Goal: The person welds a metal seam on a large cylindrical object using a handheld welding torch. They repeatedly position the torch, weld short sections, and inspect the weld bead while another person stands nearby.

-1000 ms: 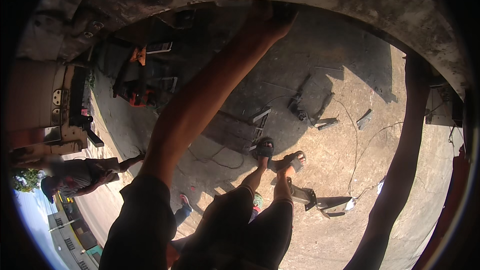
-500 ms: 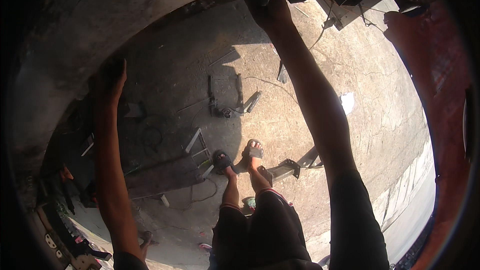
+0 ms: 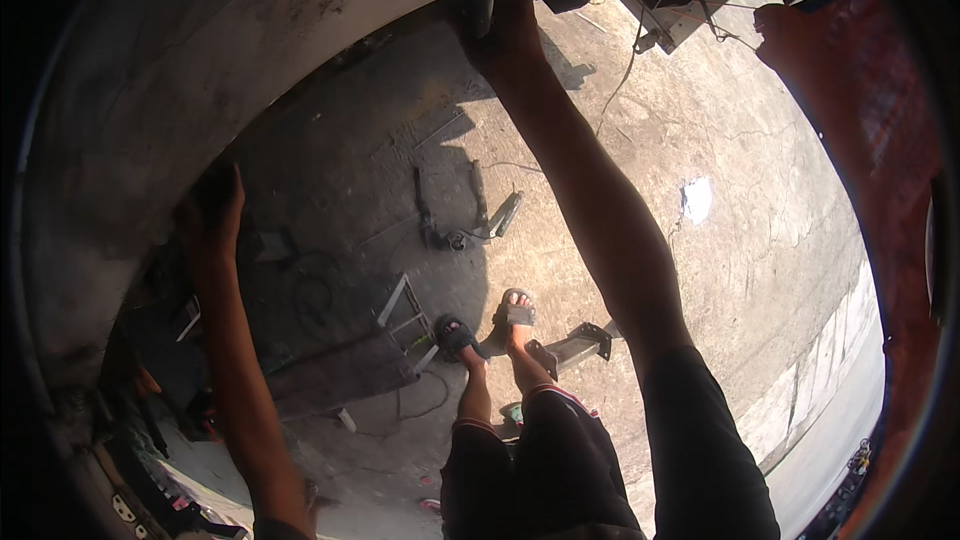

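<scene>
A large pale, smudged curved panel arches over the upper left, close above me. My right hand is raised to the panel's lower edge at top centre, in deep shadow. Its fingers seem closed round a dark, rounded grey object, too dim to name. Farther left, my left hand reaches up to the same panel near its lower edge. The thumb points upward along it, while the other fingers are lost in shadow, so their grip is hidden.
Below lies a concrete floor, partly sunlit. A metal bracket, a pale frame and a cable-trailing tool lie around my sandalled feet. A red panel stands at right; dark metal parts hang at upper right.
My right hand has moved left along the panel's edge, with the dark rounded object. My left hand sits slightly lower in the picture. The whole view has shifted a little.
</scene>
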Demonstrator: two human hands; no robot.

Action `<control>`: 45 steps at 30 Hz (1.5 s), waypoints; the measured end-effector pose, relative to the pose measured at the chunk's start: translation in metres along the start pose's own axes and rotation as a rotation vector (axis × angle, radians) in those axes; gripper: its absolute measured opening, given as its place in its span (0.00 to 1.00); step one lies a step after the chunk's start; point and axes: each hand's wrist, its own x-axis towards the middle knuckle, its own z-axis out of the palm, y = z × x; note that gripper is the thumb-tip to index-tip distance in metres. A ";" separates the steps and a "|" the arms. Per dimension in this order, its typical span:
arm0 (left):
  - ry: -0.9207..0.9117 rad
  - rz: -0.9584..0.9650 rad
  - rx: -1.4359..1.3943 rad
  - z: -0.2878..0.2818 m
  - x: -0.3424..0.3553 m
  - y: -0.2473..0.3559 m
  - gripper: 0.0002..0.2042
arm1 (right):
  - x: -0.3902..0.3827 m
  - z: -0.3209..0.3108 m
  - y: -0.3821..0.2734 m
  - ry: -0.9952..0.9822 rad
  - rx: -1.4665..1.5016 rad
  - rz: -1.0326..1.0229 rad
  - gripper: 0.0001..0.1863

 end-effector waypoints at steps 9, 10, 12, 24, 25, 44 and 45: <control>-0.173 -0.234 -0.686 0.076 -0.020 -0.040 0.19 | 0.005 0.013 0.002 0.369 0.277 0.108 0.17; -0.046 -0.213 -0.659 0.088 -0.018 -0.047 0.19 | 0.004 0.010 0.006 0.380 0.331 0.143 0.10; -0.142 -0.197 -0.636 0.107 -0.011 -0.054 0.18 | 0.002 0.000 0.013 0.299 0.208 0.164 0.11; -0.226 -0.244 -0.678 0.109 0.007 -0.025 0.16 | 0.005 0.007 -0.014 0.050 -0.437 0.255 0.18; -0.169 -0.245 -0.648 0.107 0.009 -0.026 0.16 | 0.003 0.008 -0.019 0.158 -0.160 0.361 0.19; -0.094 -0.513 -0.771 0.116 -0.004 0.012 0.21 | -0.621 -0.194 0.156 0.826 -0.593 1.614 0.23; -0.074 -0.525 -0.790 0.115 -0.005 0.014 0.21 | -0.623 -0.206 0.174 0.767 -0.609 1.626 0.24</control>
